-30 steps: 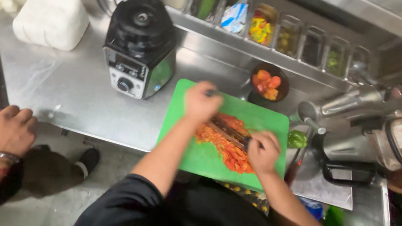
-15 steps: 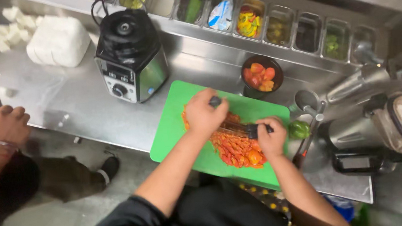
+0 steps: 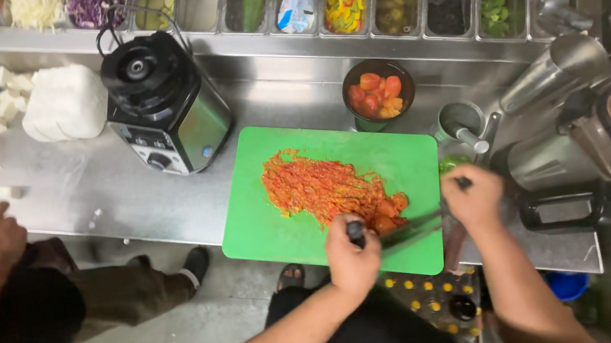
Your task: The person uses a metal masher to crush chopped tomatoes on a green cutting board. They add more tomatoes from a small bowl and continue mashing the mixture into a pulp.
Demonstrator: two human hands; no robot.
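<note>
L hand and R hand each clamp one end of a chopping blade over minced tomato on the green board, desk front edge. Blade blurred, hard to make out; bowl of tomato chunks sits behind the board w/ its base hidden.

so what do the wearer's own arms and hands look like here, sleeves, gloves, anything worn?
Both forearms are bare, with no sleeves over them. The left hand and right hand wear no gloves; no rings, watch or bracelet show. Dark clothing shows only at the upper arms and torso.
</note>
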